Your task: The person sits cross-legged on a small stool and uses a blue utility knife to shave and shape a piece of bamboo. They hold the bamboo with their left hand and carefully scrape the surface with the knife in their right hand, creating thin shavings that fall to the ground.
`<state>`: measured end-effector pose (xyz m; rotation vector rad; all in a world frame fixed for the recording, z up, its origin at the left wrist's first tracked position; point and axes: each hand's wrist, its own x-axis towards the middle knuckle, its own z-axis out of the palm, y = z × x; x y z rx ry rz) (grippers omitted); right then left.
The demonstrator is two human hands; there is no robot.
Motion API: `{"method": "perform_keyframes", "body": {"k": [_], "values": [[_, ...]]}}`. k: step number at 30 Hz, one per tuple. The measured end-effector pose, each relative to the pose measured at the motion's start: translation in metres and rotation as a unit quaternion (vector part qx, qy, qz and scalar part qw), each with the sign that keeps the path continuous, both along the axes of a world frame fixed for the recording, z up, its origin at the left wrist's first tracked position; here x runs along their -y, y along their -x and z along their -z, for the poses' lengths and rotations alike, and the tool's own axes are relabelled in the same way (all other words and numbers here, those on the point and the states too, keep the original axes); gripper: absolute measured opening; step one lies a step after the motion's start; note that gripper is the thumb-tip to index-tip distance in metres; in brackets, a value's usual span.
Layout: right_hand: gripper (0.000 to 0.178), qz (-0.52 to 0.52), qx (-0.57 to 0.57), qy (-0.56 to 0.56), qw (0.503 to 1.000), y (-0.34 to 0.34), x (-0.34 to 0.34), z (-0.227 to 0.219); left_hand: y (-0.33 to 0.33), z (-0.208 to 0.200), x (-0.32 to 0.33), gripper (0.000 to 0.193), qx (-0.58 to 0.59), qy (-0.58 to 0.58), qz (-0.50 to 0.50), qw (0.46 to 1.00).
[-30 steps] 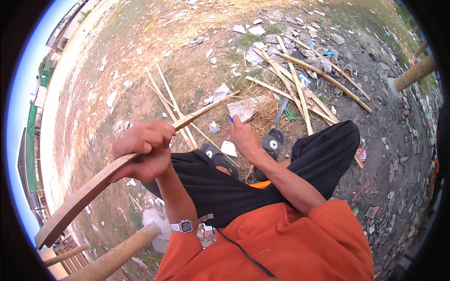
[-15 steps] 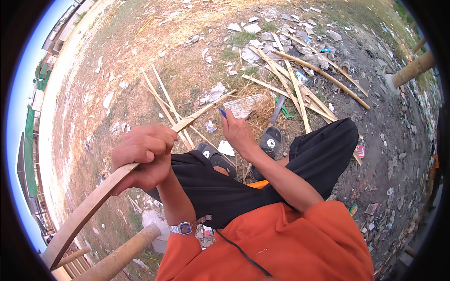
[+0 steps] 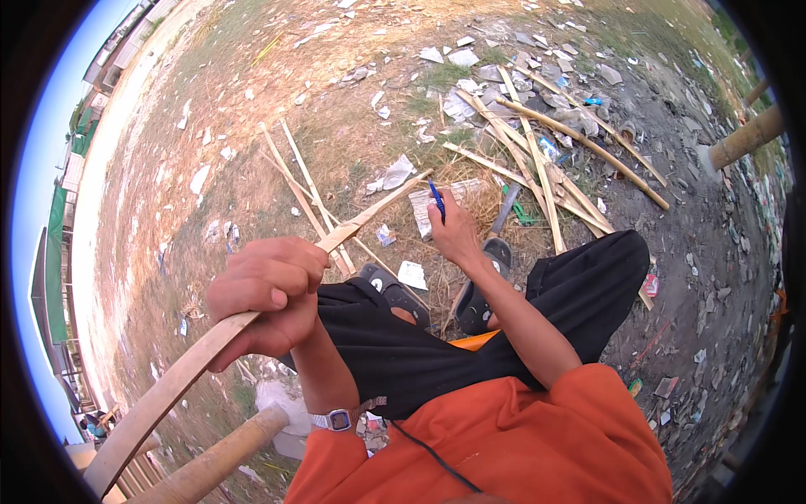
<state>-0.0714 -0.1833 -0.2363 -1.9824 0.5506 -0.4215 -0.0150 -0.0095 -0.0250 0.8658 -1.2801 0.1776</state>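
Observation:
My left hand [image 3: 267, 290] is wrapped round a long, pale bamboo strip [image 3: 172, 378]. The strip runs from the lower left up to a narrow far end, in front of my feet. Close to that far end, my right hand [image 3: 454, 231] pinches a slim blue pen [image 3: 437, 200] that points upward, its tip near the strip. Just beyond the right hand lies a pale, rough block of wood [image 3: 422, 214] on dry straw. Beside my right shoe [image 3: 487, 290], a flat metal blade [image 3: 506, 208] rests on the ground; its handle is hidden.
Several split bamboo strips [image 3: 546, 189] lie crossed ahead to the right, with a round bamboo pole [image 3: 588, 144] among them. More strips [image 3: 306, 181] lie ahead to the left. Thick bamboo poles stand at the right edge [image 3: 747, 139] and lower left [image 3: 222, 454]. Litter covers the ground.
My right hand has shifted slightly right, and the blue pen now stands more upright beside the strip's far end. The left hand keeps its grip; the whole view has moved a little.

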Motion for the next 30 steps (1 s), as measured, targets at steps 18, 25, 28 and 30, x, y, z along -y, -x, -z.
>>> {"method": "perform_keyframes", "body": {"k": [18, 25, 28, 30], "values": [[0.025, -0.068, -0.104, 0.081, 0.989, 0.014, -0.03, 0.022, -0.007, 0.007, -0.013, 0.069, -0.024, 0.032, 0.015, 0.999], [0.023, -0.049, -0.077, 0.054, 0.994, 0.007, -0.031, 0.011, -0.003, 0.006, -0.009, 0.068, -0.007, 0.015, 0.017, 1.0], [0.022, -0.038, -0.134, 0.108, 0.984, -0.002, -0.007, 0.055, -0.01, 0.004, -0.006, 0.068, -0.009, 0.026, 0.028, 0.999], [0.022, -0.084, -0.078, 0.077, 0.99, -0.001, -0.023, 0.011, -0.009, 0.007, -0.016, 0.068, -0.013, 0.016, 0.011, 1.0]]}}
